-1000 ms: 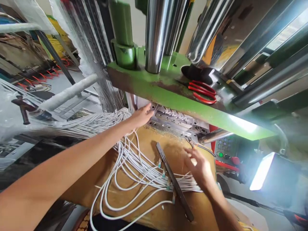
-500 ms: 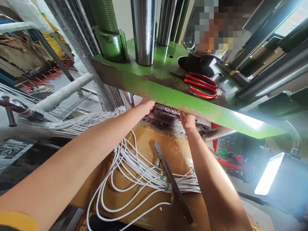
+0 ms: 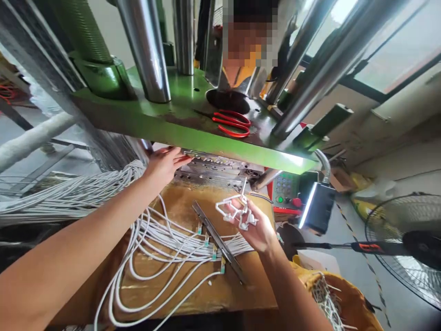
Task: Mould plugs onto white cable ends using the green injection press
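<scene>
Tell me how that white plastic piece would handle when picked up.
The white moulded plastic piece is probably light, with thin branching arms. It looks stiff in the right hand, but those arms could snap.

The right hand (image 3: 253,228) pinches a branching white moulded plastic runner (image 3: 237,209) above white cables (image 3: 161,243) (a dark clamp bar (image 3: 218,241) lies across them); the left hand (image 3: 163,165) reaches the steel mould (image 3: 213,168) under the green press platen (image 3: 165,124).

Factory workshop, a green steel vertical moulding press (image 3: 172,124) with thick chrome columns (image 3: 144,50), a steel mould (image 3: 213,168) at the back edge of a tan wooden counter (image 3: 241,294), a push-button control panel (image 3: 285,188), bundled white cables (image 3: 179,246), black-and-yellow floor tape (image 3: 347,220)
</scene>
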### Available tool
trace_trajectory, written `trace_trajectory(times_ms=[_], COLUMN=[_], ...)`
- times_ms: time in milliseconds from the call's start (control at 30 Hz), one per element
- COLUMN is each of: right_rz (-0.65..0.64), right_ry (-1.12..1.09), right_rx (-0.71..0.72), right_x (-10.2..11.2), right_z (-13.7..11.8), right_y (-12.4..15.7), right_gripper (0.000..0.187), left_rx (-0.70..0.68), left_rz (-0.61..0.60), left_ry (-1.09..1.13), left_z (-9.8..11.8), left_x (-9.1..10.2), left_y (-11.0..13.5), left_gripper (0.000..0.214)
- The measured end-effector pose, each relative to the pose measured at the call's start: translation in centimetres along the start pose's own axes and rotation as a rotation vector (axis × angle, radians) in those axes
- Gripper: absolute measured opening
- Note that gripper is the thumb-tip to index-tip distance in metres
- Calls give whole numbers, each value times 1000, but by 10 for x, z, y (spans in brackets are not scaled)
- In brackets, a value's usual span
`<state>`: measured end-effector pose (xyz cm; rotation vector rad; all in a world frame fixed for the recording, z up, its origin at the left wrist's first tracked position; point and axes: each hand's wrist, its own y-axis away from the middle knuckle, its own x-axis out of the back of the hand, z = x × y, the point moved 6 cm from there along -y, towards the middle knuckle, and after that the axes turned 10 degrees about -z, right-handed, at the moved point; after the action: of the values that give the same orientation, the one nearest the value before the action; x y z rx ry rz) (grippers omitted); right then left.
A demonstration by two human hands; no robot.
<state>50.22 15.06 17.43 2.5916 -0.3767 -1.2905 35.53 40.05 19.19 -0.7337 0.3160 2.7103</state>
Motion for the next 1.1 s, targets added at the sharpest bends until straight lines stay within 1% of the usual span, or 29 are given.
trace_trajectory(times_ms=[33,100,200,333,500,600,667,800,900,1000,1100], right_rz=[14,32,36,32,98,160,202,218,221,270,318], right_ry=[-35,-85,-116,-160,-238,-214,-184,-171,-246,-383,-454], right_rx=[6,31,96,170,214,293,352,439,444,390,387], right_x=[1,2,4,16,35,43,48,55,60,65,68], right_z=[2,5,7,10,13,11,10,10,12,14,13], right_y=[11,32,58,85,112,124,129,135,138,142,148], right_gripper=[17,18,18,19,20,18,18,20,19,31,44], left_rx=[-4,30,120,211,289,371,400,398,379,355,327], left_rz=[-11,-43,-84,-116,-141,-176,-184,-192,-200,-183,-170], left_ry=[8,1,-52,-121,-206,-303,-375,-475,-511,-546,-574], left_z=[1,-1,-15,-34,-43,-46,-47,-48,-48,-46,-43], left_x=[7,18,26,25,26,29,33,39,38,35,30], left_y=[9,25,39,44,40,38,36,32,33,38,44], left_gripper=[25,22,18,18,23,18,13,9,7,26,42])
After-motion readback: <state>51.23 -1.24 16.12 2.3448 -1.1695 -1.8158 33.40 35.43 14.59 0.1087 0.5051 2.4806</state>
